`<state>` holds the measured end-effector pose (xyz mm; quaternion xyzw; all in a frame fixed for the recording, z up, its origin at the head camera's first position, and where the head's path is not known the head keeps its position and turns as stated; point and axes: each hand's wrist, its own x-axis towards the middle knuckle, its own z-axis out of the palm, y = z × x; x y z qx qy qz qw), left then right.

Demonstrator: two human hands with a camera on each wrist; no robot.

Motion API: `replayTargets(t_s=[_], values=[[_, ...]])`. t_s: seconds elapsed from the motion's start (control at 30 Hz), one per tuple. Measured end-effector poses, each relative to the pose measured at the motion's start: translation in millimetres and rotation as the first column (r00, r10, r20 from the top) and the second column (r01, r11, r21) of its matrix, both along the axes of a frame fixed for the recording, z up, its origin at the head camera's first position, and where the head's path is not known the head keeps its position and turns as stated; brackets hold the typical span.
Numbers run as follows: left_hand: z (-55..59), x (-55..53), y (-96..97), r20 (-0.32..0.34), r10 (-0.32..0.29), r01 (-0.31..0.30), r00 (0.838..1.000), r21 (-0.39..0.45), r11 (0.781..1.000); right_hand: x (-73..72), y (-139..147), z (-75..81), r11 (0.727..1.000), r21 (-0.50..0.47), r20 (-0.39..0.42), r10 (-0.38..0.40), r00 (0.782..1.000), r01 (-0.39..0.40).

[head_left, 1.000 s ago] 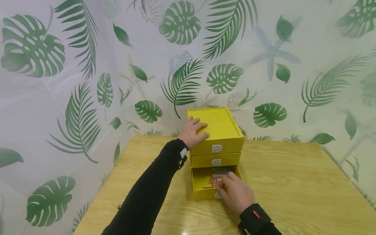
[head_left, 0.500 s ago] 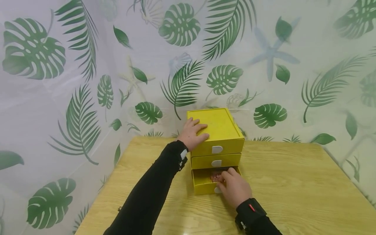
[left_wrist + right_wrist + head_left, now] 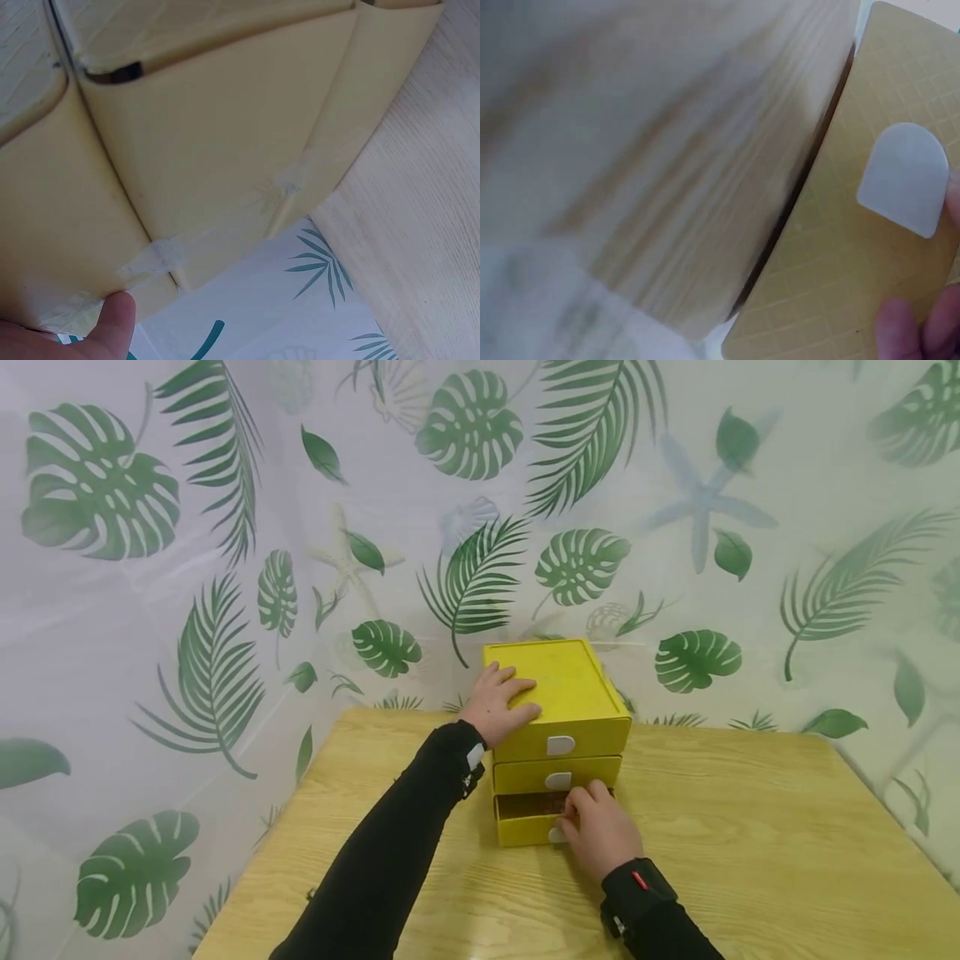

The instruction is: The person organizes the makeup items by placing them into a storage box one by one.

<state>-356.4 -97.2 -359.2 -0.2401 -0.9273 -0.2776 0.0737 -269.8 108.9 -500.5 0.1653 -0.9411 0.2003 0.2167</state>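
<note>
A yellow three-drawer box stands at the back of a wooden table. My left hand lies flat on its lid near the left front corner; the left wrist view shows the box's side and my thumb at its edge. The bottom drawer sticks out a little, its inside dark and hard to read. My right hand rests against that drawer's front, fingers over its top edge beside the white tab. In the right wrist view the drawer front, its white tab and my fingertips fill the right side.
The two upper drawers are closed, each with a white tab. A leaf-patterned curtain hangs close behind and to the left of the table. Bare wood shows to the right and in front of the box.
The bottom drawer has slid inward from well open to nearly closed, with my right hand moving in along with it. The pink item inside is now hidden. My left hand stayed on the lid.
</note>
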Motion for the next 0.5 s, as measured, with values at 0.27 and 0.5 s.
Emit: replayTargets(t_s=[0.27, 0.5], values=[[0.2, -0.3, 0.2, 0.007, -0.011, 0.011, 1.0, 0.009, 1.0, -12.4, -2, -3.6, 1.0, -0.015, -0.051, 0.026, 0.998, -0.027], [0.8, -1.1, -1.1, 0.006, 0.005, -0.005, 1.0, -0.002, 1.0, -16.6, -5, -7.8, 0.998, -0.015, -0.024, 0.064, 0.998, -0.064]])
